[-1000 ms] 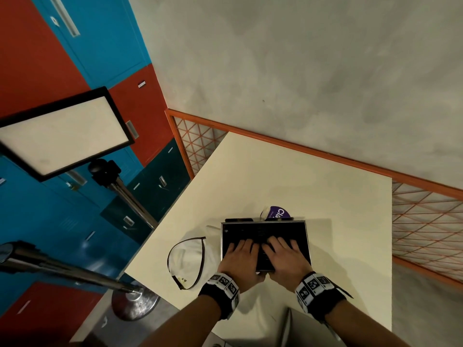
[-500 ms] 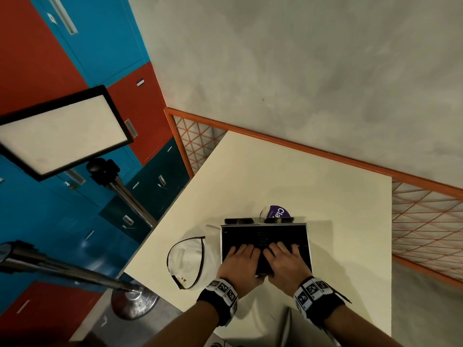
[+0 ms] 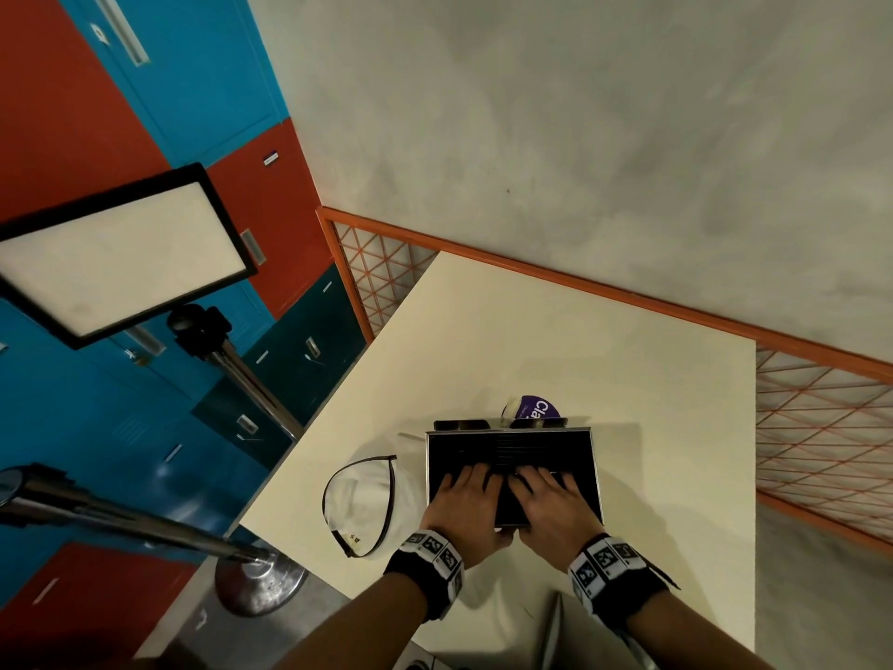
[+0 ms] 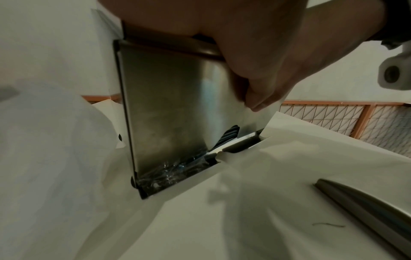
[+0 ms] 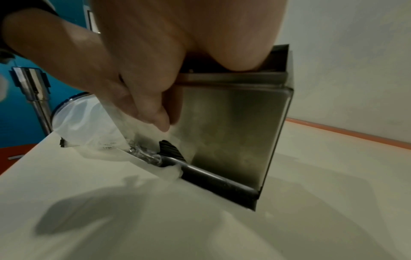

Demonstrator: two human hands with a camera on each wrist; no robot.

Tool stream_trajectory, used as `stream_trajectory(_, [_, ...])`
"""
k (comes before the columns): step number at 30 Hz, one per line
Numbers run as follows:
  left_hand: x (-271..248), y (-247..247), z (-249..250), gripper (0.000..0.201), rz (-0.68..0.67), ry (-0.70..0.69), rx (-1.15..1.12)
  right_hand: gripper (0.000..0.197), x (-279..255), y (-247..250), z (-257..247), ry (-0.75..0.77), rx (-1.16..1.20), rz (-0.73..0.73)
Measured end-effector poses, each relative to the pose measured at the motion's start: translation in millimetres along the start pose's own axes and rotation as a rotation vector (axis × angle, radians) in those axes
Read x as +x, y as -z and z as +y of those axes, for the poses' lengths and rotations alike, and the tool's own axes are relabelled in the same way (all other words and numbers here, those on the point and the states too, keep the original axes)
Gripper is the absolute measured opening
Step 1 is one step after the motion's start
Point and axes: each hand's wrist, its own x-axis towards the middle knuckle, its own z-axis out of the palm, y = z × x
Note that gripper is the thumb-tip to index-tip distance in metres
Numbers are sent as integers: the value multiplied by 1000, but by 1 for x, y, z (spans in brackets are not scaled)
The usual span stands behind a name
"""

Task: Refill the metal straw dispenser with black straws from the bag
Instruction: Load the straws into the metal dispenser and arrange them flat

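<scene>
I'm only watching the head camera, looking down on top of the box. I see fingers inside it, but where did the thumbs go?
Observer: Outside! The left hand has its thumb hanging down the front wall of the metal straw dispenser.
Operator: And the other thumb?
Observer: Same thing. The thumb of the right hand lies down that front wall too.
Operator: Do any straws peek out at the bottom?
Observer: Yes, black straws show through a notch low in the front wall.
</scene>
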Motion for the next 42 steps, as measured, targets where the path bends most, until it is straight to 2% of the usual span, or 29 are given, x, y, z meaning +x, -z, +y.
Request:
stream_trajectory(9, [1,0,1,75,-25,32,11,60,-4,2,-2,15,-7,21])
stream_trajectory(16, [-2,1,-2,57,60,-34,-4,54,1,0,1,0,-22,-2])
stream_trajectory(20, [-3,3,-2,51,60,-52,-33,54,0,0,3,27,-21,14])
stream_trajectory(25, [-1,-2,-3,52,52,-73,-2,67,-3,4,4,51,14,54])
stream_trajectory(30, [1,0,-3,57,53,-70,14,59,-5,9,2,56,22,81])
stream_trajectory(33, [4,3,-2,62,3,-42,-18,53,-7,7,1,52,22,56])
stream_trajectory(37, [6,3,-4,68,-17,-36,-41,56,-7,3,2,28,18,-1])
stream_trajectory(42, [8,5,-7,59,35,-69,-49,60,2,0,4,-19,5,-47])
